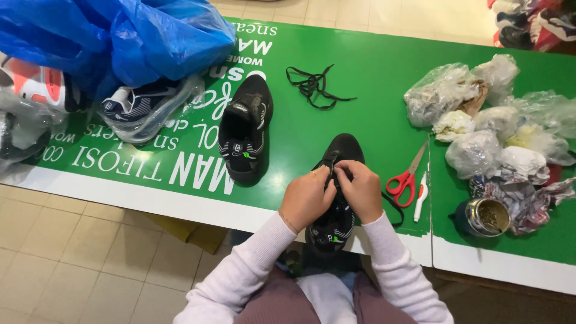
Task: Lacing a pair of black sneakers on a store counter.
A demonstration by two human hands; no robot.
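My left hand [307,198] and right hand [362,189] pinch the lace on a black sneaker [337,192]; red-handled scissors [406,175] lie just beside it.

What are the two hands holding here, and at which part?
Both the left hand and right hand grip the black fabric sneaker at its lace area over the tongue, pinching a black lace.

Shoe [336,198] under both hands, second shoe [245,129] left, scissors [406,177] right, probably laces [315,86] behind.
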